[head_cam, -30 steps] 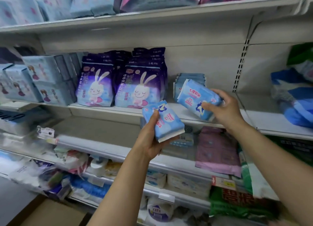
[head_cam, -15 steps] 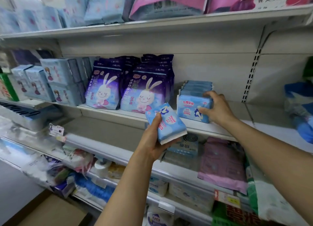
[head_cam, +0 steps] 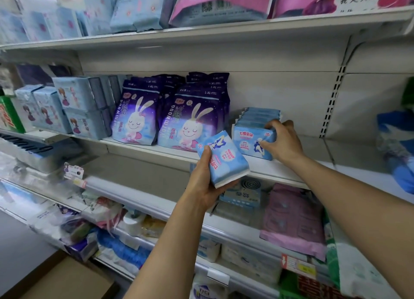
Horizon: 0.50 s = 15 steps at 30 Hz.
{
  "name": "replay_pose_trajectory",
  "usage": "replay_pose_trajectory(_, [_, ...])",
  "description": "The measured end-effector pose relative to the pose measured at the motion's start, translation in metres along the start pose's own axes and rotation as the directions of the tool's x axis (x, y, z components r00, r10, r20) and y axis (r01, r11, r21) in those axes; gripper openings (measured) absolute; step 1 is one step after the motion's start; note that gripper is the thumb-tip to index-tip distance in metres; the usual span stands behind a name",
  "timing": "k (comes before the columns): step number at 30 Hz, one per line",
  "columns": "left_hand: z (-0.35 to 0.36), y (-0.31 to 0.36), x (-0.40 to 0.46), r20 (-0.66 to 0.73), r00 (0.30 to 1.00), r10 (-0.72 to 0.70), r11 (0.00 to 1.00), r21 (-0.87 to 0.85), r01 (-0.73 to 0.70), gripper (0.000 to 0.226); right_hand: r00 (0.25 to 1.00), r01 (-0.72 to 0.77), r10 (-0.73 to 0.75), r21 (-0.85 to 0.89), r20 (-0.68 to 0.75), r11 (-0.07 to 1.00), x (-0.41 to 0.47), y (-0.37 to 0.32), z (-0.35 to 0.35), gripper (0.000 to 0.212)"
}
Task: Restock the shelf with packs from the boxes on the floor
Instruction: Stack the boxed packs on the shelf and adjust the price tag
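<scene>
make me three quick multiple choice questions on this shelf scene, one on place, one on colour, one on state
1. Where does the row of small light-blue plastic packs stand?
A. right of the purple rabbit-print bags
B. on the top shelf
C. on the floor

2. What colour is the soft pack in the left hand?
A. green
B. light blue
C. black

3. What is the right hand doing?
A. hanging idle
B. gripping the front pack of the row
C. holding a price tag

Answers: 1 A, the row stands beside the rabbit bags on the same white metal shelf; 2 B, its wrapper is light blue; 3 B, fingers and thumb pinch the front pack.
</scene>
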State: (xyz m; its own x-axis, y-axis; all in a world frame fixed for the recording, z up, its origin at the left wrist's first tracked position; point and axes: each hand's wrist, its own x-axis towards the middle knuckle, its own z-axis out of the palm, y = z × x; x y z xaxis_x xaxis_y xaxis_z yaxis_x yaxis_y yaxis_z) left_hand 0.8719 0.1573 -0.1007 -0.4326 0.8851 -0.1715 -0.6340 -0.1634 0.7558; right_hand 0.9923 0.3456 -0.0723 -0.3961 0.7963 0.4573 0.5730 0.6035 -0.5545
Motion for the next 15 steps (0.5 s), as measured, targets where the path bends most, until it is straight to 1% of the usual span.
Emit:
replay_pose_trajectory(4, [0.000, 0.001, -0.001, 0.036, 0.999, -0.011, 0.999, -0.032, 0.013, 0.055, 1.000, -0.016, 0.016, -0.037, -0.005, 0.999, 0.000, 0.002, 0.001, 0.043])
replay_pose_trajectory(7, [-0.001, 0.005, 0.000, 0.041, 0.999, -0.026, 0.999, -0.029, 0.027, 0.059, 1.000, -0.023, 0.024, -0.092, 0.019, 0.996, 0.001, 0.000, -0.002, 0.045])
replay_pose_trajectory(9, [-0.001, 0.007, -0.001, 0.077, 0.997, -0.031, 1.000, 0.001, 0.031, 0.056, 0.998, -0.037, 0.041, -0.105, 0.037, 0.994, 0.001, -0.001, -0.006, 0.050])
replay_pose_trajectory(10, [-0.001, 0.008, -0.003, 0.106, 0.994, -0.029, 0.999, 0.018, 0.027, 0.050, 0.999, -0.035, 0.035, -0.101, 0.001, 0.994, 0.000, -0.001, -0.007, 0.052])
replay_pose_trajectory(11, [-0.002, 0.008, -0.003, 0.133, 0.991, -0.019, 0.999, 0.038, 0.014, 0.042, 0.997, -0.011, 0.005, -0.076, -0.075, 0.997, -0.001, -0.003, -0.009, 0.050])
replay_pose_trajectory(12, [-0.003, 0.008, -0.004, 0.142, 0.990, -0.003, 0.998, 0.068, -0.007, 0.038, 0.982, 0.045, -0.048, -0.023, -0.180, 0.999, -0.003, -0.005, -0.011, 0.044])
replay_pose_trajectory(13, [-0.005, 0.007, -0.002, 0.136, 0.991, 0.016, 0.992, 0.122, -0.033, 0.042, 0.960, 0.115, -0.094, 0.063, -0.264, 0.991, -0.006, -0.009, -0.015, 0.036])
replay_pose_trajectory(14, [-0.007, 0.006, -0.001, 0.133, 0.991, 0.027, 0.981, 0.187, -0.052, 0.046, 0.953, 0.170, -0.114, 0.183, -0.281, 0.968, -0.009, -0.015, -0.019, 0.028])
replay_pose_trajectory(15, [-0.008, 0.007, 0.000, 0.148, 0.989, 0.028, 0.966, 0.250, -0.065, 0.048, 0.972, 0.176, -0.114, 0.315, -0.204, 0.933, -0.013, -0.021, -0.024, 0.024])
